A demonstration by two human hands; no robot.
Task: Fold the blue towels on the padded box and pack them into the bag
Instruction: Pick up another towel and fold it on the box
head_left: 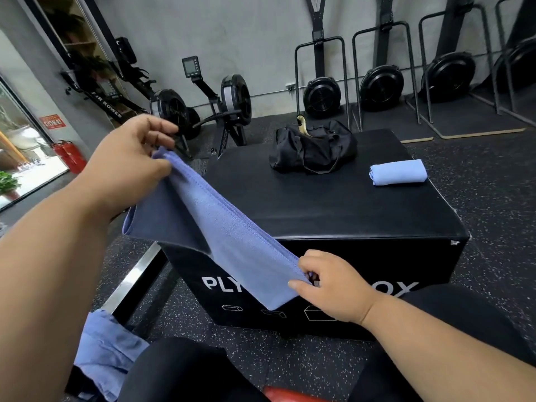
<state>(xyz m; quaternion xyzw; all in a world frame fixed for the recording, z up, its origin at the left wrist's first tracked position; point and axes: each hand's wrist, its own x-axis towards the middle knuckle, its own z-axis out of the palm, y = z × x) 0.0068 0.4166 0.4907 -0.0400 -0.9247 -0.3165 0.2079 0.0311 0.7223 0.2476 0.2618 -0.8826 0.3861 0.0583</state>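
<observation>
I hold a blue towel [220, 224] doubled over in the air, in front of the black padded box [333, 204]. My left hand [127, 163] pinches its upper end, raised at the left. My right hand [327, 285] pinches the lower end near the box's front face. A folded light-blue towel [398, 172] lies on the right side of the box top. The black bag [313, 149] sits at the back of the box top, with a tan object sticking out of it. More blue cloth [107, 352] lies crumpled low at my left.
Rowing machines [229, 103] and upright fan machines [322, 97] line the grey wall behind the box. A red fire extinguisher [69, 155] stands at the left by a glass door. A metal bench frame [130, 282] runs beside the box. My dark-clad knees fill the bottom.
</observation>
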